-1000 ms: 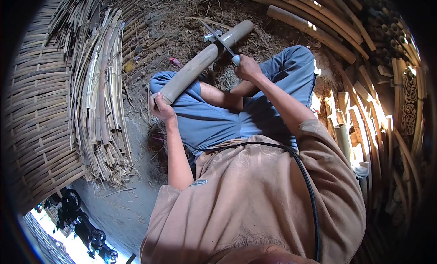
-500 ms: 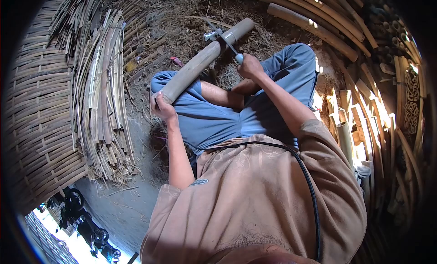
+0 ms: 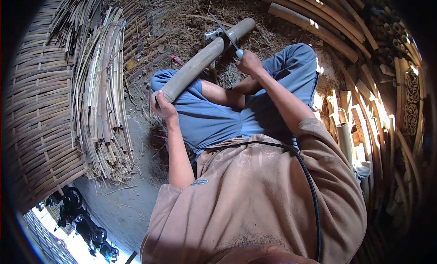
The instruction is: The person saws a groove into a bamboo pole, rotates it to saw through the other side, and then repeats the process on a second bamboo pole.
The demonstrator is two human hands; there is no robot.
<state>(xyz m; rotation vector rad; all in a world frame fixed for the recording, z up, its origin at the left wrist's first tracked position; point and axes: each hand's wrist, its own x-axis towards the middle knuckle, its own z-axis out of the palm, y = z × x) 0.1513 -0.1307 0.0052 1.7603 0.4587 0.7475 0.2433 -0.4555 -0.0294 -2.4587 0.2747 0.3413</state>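
Note:
A thick bamboo pole [image 3: 193, 69] slants across my lap, its near end by my left knee and its far end out over the ground. My left hand [image 3: 164, 106] is closed around the near end. In my right hand [image 3: 250, 63] is the pale blue handle of a long, thin-bladed knife [image 3: 222, 26]. Its blade lies across the pole near the far end, right beside a lighter ring. Just left of the blade, a small shiny metal thing [image 3: 213, 34] shows next to the pole. My crossed legs in blue trousers [image 3: 218, 120] sit beneath.
On the left lie a bundle of split bamboo strips [image 3: 102, 95] and a woven bamboo panel [image 3: 38, 109]. A small red item [image 3: 176, 60] rests on the littered ground. More bamboo poles [image 3: 314, 32] curve along the back right, with cut bamboo pieces [image 3: 346, 136] on the right.
My right hand and the knife have shifted slightly forward, and the blade now sits at a somewhat different angle across the pole. My left hand and the pole stay nearly still.

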